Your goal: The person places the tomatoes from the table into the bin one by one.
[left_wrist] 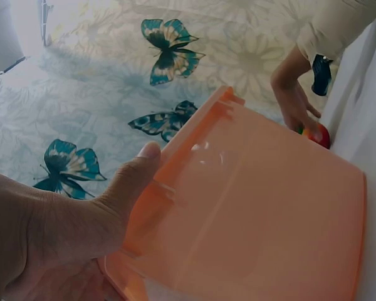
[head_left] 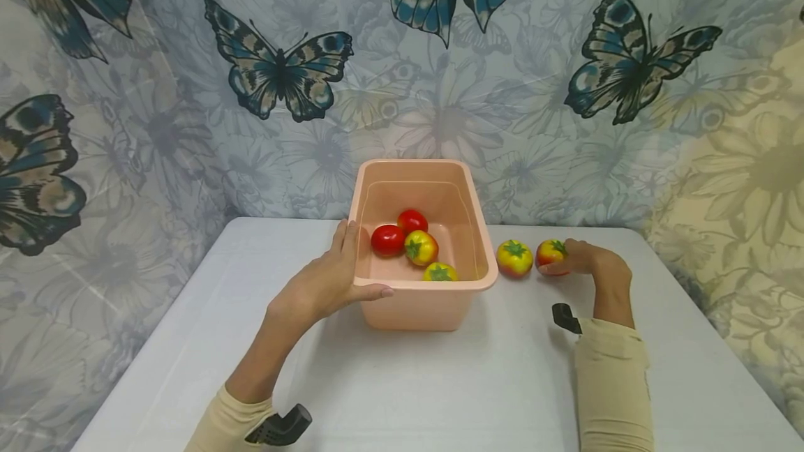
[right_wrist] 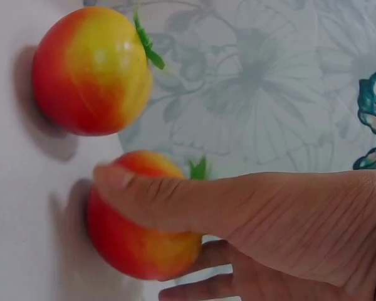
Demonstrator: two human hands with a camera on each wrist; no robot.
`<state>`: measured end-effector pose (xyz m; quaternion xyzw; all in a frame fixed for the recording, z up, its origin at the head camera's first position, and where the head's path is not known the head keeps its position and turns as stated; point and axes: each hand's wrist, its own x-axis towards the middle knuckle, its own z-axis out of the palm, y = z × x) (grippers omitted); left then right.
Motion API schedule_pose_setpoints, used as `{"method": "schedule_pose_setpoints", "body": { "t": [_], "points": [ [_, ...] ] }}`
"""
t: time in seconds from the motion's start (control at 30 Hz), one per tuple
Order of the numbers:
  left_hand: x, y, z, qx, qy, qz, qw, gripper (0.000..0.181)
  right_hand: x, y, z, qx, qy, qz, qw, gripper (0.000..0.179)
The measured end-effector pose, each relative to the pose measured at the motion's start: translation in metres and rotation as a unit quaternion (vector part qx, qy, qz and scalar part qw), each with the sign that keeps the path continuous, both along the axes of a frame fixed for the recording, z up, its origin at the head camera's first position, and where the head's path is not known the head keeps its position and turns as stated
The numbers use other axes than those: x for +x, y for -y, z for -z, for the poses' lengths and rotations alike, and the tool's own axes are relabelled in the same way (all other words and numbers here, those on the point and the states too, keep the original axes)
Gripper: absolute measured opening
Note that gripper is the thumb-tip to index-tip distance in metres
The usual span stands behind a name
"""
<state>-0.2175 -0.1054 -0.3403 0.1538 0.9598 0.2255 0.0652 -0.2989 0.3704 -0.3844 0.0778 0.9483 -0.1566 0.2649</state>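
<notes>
My left hand grips the near left corner of a peach plastic bin, thumb along the front rim and fingers against the left side. Inside the bin lie two red tomatoes and two yellow-red tomatoes with green leafy tops. To the right of the bin, my right hand holds a yellow-red tomato between thumb and fingers, close over the white table. Beside it sits another yellow-red tomato, untouched, between the held one and the bin.
The white table ends at a wall covering printed with butterflies and flowers, which rises close behind the bin. A dark wrist device is on the left sleeve, another on the right.
</notes>
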Motion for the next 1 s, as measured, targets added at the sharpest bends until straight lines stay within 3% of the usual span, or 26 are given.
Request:
{"method": "schedule_pose_setpoints", "body": {
  "t": [0.1, 0.2, 0.27, 0.33, 0.43, 0.6, 0.77, 1.0],
  "points": [
    [0.0, 0.0, 0.0, 0.001, 0.0, -0.001, 1.0, 0.133, -0.003, -0.002, 0.0, 0.003, -0.014, -0.022, 0.9997, 0.111],
    [0.0, 0.001, 0.0, 0.001, 0.002, 0.0, 1.0, 0.133, -0.007, -0.005, -0.003, -0.014, -0.068, -0.069, 0.9952, 0.1],
    [0.0, 0.001, 0.0, 0.0, 0.002, 0.001, 1.0, 0.133, -0.009, -0.006, -0.007, -0.038, -0.12, -0.096, 0.9875, 0.093],
    [0.0, 0.001, 0.0, -0.001, 0.0, 0.0, 1.0, 0.133, -0.011, -0.005, -0.009, -0.061, -0.181, -0.126, 0.9735, 0.085],
    [0.0, 0.001, 0.0, -0.004, -0.004, 0.001, 1.0, 0.133, -0.011, -0.001, -0.015, -0.088, -0.234, -0.133, 0.9592, 0.082],
    [0.0, 0.001, 0.0, -0.004, -0.005, 0.002, 1.0, 0.132, -0.011, 0.008, -0.022, -0.107, -0.267, -0.129, 0.9491, 0.089],
    [-0.001, 0.0, 0.001, -0.002, -0.007, 0.001, 1.0, 0.131, -0.01, 0.015, -0.027, -0.121, -0.275, -0.128, 0.9451, 0.092],
    [-0.001, 0.001, 0.002, 0.004, -0.002, -0.001, 1.0, 0.132, -0.002, 0.029, -0.038, -0.124, -0.33, -0.127, 0.9274, 0.08]
  ]
}}
